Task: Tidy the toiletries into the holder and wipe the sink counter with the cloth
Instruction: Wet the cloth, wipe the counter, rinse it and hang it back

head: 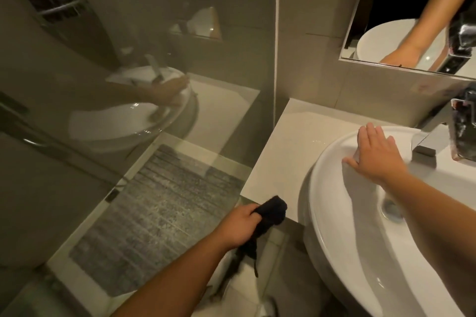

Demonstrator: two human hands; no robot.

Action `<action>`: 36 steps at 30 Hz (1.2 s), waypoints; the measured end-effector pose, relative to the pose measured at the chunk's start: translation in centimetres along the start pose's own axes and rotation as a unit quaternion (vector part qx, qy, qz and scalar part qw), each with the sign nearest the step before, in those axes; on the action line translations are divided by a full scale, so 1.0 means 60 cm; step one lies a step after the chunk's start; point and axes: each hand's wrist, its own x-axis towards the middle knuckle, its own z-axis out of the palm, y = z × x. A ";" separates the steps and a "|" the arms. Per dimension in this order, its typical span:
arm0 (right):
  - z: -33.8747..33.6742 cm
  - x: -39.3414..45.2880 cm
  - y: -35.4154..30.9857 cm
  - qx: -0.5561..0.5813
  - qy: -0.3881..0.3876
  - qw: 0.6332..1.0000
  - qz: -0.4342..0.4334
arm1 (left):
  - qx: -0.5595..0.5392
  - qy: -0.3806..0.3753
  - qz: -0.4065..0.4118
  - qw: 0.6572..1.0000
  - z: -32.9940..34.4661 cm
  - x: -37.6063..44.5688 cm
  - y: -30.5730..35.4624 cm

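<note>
The left hand [238, 226] is down low, close to the camera, and it is squeezed tight around a black cloth [270, 211]. The top of the cloth bunches up just at the front edge of the pale counter [283, 152], and a long dark tail of it hangs down below the hand toward the floor. The right hand [373, 157] is open and lies flat, fingers spread, on the back left rim of the big white sink [334, 252]. It holds nothing. The shiny tap [430, 139] sits just to the right of that hand. Some small wet drops shine on the counter near the sink. A mirror [386, 20] on the wall shows the arm and the sink again (the glass wall [128, 85] on the left shows them too, but dimmer). The drain [391, 208] is a dark ring in the bowl.
</note>
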 end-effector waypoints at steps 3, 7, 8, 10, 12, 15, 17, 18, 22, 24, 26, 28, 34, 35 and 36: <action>0.000 0.002 0.003 -0.001 -0.008 1.000 0.005 | -0.314 -0.005 -0.141 0.939 0.007 0.007 0.010; 0.001 0.002 0.005 -0.003 -0.008 1.000 0.008 | -0.402 -0.011 -0.157 0.902 0.004 0.068 0.048; 0.001 0.002 0.006 -0.004 -0.009 1.000 0.010 | -0.404 -0.001 -0.147 0.903 0.005 0.090 0.065; 0.004 0.003 0.008 -0.010 -0.006 1.000 0.010 | -0.388 0.034 -0.122 0.913 0.002 0.140 0.105; 0.008 0.004 0.008 -0.014 -0.002 1.000 0.007 | -0.347 0.077 -0.084 0.931 -0.003 0.201 0.145; 0.016 0.006 0.008 -0.007 0.017 1.000 0.000 | -0.217 0.113 -0.008 0.970 -0.013 0.301 0.200; 0.020 0.007 0.009 -0.011 0.024 1.000 0.001 | -0.125 0.130 0.057 0.982 -0.015 0.365 0.234; 0.022 0.008 0.009 -0.014 0.027 1.000 0.002 | -0.077 0.133 0.090 0.984 -0.014 0.395 0.248; 0.030 0.008 0.009 -0.002 0.050 0.999 0.002 | 0.137 0.128 0.195 0.963 0.016 0.507 0.284; 0.034 0.007 0.010 -0.009 0.060 0.998 0.002 | 0.262 0.069 0.243 0.931 0.037 0.554 0.287; 0.039 0.008 0.011 -0.016 0.064 0.998 0.002 | 0.415 -0.041 0.297 0.859 0.049 0.586 0.277; 0.043 0.008 0.010 -0.023 0.076 0.997 0.000 | 0.485 -0.099 0.340 0.799 0.041 0.603 0.263; 0.035 0.004 0.007 -0.011 0.080 0.997 -0.010 | 0.455 -0.125 0.355 0.807 0.019 0.541 0.230; 0.033 0.004 0.007 -0.010 0.077 0.997 -0.011 | 0.447 -0.129 0.355 0.811 0.018 0.517 0.218; 0.033 0.003 0.007 -0.010 0.073 0.997 -0.012 | 0.442 -0.132 0.354 0.814 0.017 0.491 0.203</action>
